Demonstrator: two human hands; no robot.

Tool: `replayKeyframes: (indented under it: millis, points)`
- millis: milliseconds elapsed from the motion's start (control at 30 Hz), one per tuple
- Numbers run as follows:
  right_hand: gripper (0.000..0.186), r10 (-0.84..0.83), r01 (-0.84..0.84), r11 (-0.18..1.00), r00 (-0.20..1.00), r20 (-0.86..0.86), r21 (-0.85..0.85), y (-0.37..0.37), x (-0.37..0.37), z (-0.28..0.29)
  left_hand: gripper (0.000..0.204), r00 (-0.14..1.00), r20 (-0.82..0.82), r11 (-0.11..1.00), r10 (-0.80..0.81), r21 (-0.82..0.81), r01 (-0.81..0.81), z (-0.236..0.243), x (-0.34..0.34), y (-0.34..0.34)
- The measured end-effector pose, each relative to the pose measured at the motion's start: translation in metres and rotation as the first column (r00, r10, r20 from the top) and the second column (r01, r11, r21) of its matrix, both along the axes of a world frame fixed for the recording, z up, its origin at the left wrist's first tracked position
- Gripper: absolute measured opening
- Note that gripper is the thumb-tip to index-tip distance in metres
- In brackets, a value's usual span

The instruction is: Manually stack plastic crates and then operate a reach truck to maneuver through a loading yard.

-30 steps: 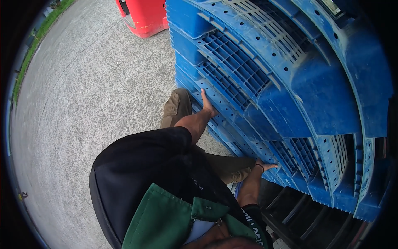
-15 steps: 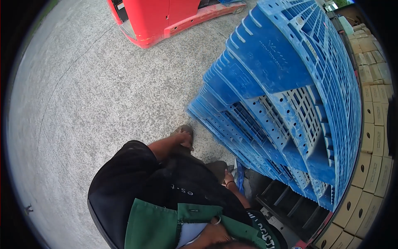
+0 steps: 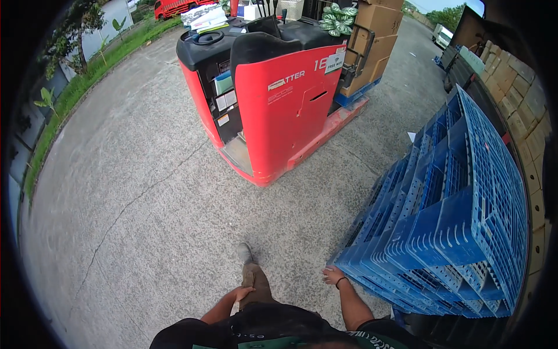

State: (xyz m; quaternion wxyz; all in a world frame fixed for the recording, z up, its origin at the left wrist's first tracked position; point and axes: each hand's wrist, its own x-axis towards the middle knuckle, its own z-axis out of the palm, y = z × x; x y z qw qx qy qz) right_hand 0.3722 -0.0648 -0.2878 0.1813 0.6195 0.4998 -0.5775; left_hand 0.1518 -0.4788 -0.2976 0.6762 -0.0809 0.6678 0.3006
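My left hand (image 3: 244, 292) rests on the brown trouser leg (image 3: 259, 279) at my thigh. Its fingers lie along the cloth and hold nothing that I can see. To the right, my right hand (image 3: 332, 276), with a dark band at the wrist, hangs beside the near left corner of a tall stack of blue plastic pallets (image 3: 430, 232). Those fingers are apart, with nothing in them. Whether they touch the lowest visible pallet edge I cannot tell. One grey shoe (image 3: 245, 252) steps forward on the concrete.
A red ride-on pallet truck (image 3: 296, 110) stands ahead, carrying tall cardboard boxes (image 3: 372, 46) behind its black controls and a potted plant (image 3: 338, 20). Stacked cartons (image 3: 514, 87) fill a truck bed along the right. Grass (image 3: 99, 70) borders the concrete (image 3: 174, 232) at far left.
The view has tilted up, bringing the whole red truck into sight. My right hand has come forward from my lap to beside the pallets; my left hand stays at my leg.
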Motion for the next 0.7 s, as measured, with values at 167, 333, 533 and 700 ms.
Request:
replayKeyframes:
  millis: [167, 333, 533, 700]
  points:
    - [0.027, -0.332, 0.394, 0.906, 0.888, -0.318, 0.154, 0.059, -0.012, 0.015, 0.048, 0.834, -0.348, 0.903, -0.429, -0.166, 0.395, -0.059, -0.165, -0.030]
    - [0.029, -0.508, 0.693, 0.488, 0.720, -0.473, 0.530, 0.113, 0.050, 0.051, 0.049, 0.410, -0.911, 0.943, 0.044, 0.174, 0.284, 0.084, -0.427, 0.149]
    - [0.046, -0.096, 0.609, 0.308, 0.784, -0.613, 0.731, 0.177, -0.109, 0.273, 0.045, -0.363, -0.910, 0.915, 0.201, 0.042, 0.401, 0.313, -0.600, 0.304]
    - [0.049, 0.582, 0.471, 0.117, 0.681, -0.445, 0.874, 0.143, -0.325, 0.399, 0.041, -0.755, -0.649, 0.948, -0.097, -0.291, 0.128, 0.332, -0.664, 0.331]
